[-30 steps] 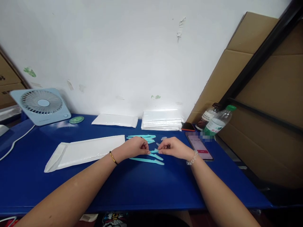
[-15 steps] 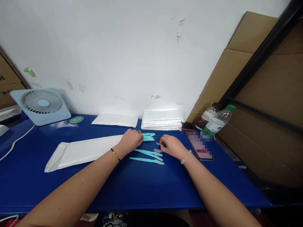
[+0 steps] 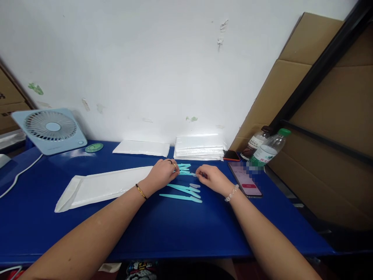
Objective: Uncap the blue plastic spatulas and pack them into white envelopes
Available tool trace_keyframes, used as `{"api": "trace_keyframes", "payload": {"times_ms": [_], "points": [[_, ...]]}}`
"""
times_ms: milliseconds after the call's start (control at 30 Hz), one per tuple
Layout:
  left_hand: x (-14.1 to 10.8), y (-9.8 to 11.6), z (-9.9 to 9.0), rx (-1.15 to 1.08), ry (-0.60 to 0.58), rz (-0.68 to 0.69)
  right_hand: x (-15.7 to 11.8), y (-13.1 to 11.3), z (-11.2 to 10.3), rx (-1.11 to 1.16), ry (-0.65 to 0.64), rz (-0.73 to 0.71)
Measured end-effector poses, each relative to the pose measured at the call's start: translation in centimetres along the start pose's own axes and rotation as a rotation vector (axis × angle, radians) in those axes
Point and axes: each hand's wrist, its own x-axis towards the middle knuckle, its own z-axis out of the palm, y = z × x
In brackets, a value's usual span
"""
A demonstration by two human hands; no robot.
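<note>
Left hand (image 3: 164, 173): we see it back up, wrist slightly bent, fingers curled in a narrow pinch on a slim turquoise stick (image 3: 185, 174) that points rightward.
Right hand (image 3: 214, 179): thumb and forefinger close together on a small translucent cap (image 3: 194, 175) at the stick's tip; the piece is tiny and half hidden, so we cannot tell whether it sits over the tip.
Forearms: both reach in from the lower corners, slanting toward each other above the blue tabletop (image 3: 186, 233), smooth and faintly shiny.
Wrists: a dark cord with gold trim (image 3: 140, 191) on the left, clear round beads (image 3: 232, 193) on the right.
Loose sticks (image 3: 180, 197): nearer us than the hands, thin, tapered, matte turquoise.
Spare cap (image 3: 195, 186): translucent, just beside those sticks' right ends.
Turquoise bunch (image 3: 185, 166): partly behind the left fingers.
White mailer (image 3: 107, 182): flat, papery, its left end folded, beside the left forearm.
</note>
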Motion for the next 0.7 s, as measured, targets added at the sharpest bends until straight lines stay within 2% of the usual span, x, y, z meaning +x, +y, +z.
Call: {"api": "trace_keyframes", "payload": {"times_ms": [167, 300, 467, 567, 700], "points": [[-0.1, 0.9, -0.5, -0.114, -0.065, 0.035, -0.2, -1.1, 0.0, 0.129, -0.05, -0.026], [-0.2, 1.0, -1.0, -0.208, -0.166, 0.048, -0.5, -0.5, -0.8, 0.187, -0.135, 0.003], [-0.1, -0.6, -0.1, -0.037, -0.056, -0.093, -1.0, 2.0, -3.0, -0.009, 0.031, 0.114], [-0.1, -1.4, 0.5, 0.068, -0.056, -0.136, -1.1, 3.0, -3.3, -0.069, -0.029, 0.143], [0.0, -1.6, 0.8, 0.107, -0.067, -0.094, -0.9, 3.2, -1.9, -0.045, -0.129, 0.116]]}}
